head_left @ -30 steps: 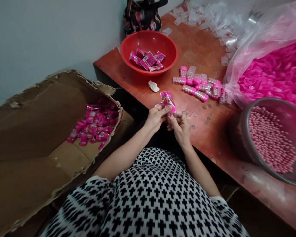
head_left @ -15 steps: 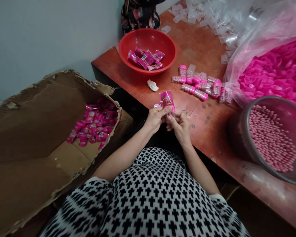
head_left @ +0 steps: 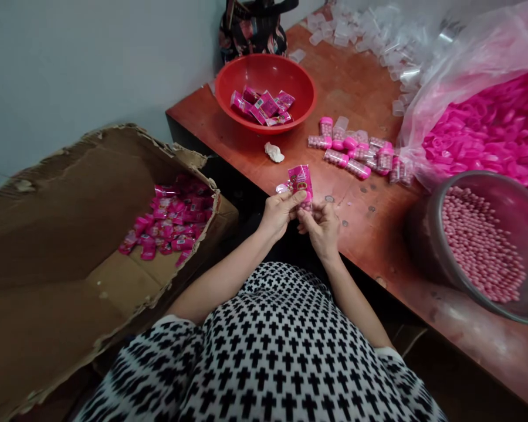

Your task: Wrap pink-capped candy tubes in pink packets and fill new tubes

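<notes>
Over the table's near edge, my left hand point(head_left: 275, 215) pinches a small candy bottle point(head_left: 307, 201) with pink balls inside, between thumb and fingers. A pink printed wrapper sleeve point(head_left: 298, 177) sticks up from the bottle's upper end. From the other side, my right hand point(head_left: 324, 230) closes its thumb and fingers on the bottle's lower end. Beside the sleeve, a whitish shiny piece point(head_left: 282, 189) shows behind my left fingers; its kind is unclear. Several filled candy bottles with pink caps point(head_left: 358, 169) lie farther back on the table.
A red bowl point(head_left: 220, 97) holds pink printed wrappers. Left of the table point(head_left: 356, 76), a cardboard box point(head_left: 39, 246) contains wrapped bottles. Right are a grey tub point(head_left: 426, 234) of pink balls, a bag of pink caps point(head_left: 488, 129) and clear empty bottles point(head_left: 391, 44). Crumpled white material point(head_left: 273, 152) lies near the bowl.
The bottle shows a little more of its pink balls below the sleeve. Both hands keep their grip almost in place, and the view has shifted slightly.
</notes>
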The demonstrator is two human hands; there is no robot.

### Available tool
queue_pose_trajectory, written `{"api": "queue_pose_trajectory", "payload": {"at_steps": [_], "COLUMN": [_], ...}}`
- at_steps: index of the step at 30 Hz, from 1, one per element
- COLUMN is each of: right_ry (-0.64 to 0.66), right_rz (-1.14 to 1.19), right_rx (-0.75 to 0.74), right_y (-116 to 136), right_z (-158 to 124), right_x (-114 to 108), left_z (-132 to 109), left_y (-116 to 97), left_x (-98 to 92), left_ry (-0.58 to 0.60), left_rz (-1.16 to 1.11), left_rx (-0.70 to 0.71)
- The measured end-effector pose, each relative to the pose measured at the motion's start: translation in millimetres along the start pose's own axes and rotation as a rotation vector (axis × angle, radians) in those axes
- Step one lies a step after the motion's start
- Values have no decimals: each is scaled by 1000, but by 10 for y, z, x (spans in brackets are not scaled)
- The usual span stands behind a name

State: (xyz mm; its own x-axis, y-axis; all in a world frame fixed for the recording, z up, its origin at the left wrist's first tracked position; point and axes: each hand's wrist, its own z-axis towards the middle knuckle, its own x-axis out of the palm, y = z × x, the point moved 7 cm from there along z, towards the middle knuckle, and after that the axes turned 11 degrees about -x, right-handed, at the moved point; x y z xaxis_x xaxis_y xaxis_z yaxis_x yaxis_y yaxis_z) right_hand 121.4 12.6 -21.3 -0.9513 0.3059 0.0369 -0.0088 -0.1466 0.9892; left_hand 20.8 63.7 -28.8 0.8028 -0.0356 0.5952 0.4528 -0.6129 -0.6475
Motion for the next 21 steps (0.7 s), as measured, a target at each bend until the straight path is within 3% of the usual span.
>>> {"api": "queue_pose_trajectory", "payload": {"at_steps": [7,13,15,21], "right_ry": [24,-27,-8,13], "right_rz": [258,-7,-10,290], "right_rx": [163,-63,-73,156], "right_y": [-70,78,89,-35], "right_z": [-6,-34,-39,-66], "right_x": [64,-2,8,83], "left_z": [-39,-62,-65,-105], "left_y": [-39,9,20,4], "left_x": [-2,24,32,2], "left_ry": [83,31,47,142], "left_rz": [109,16,18,142], "left_rx": [-35,-33,-27,-20]}}
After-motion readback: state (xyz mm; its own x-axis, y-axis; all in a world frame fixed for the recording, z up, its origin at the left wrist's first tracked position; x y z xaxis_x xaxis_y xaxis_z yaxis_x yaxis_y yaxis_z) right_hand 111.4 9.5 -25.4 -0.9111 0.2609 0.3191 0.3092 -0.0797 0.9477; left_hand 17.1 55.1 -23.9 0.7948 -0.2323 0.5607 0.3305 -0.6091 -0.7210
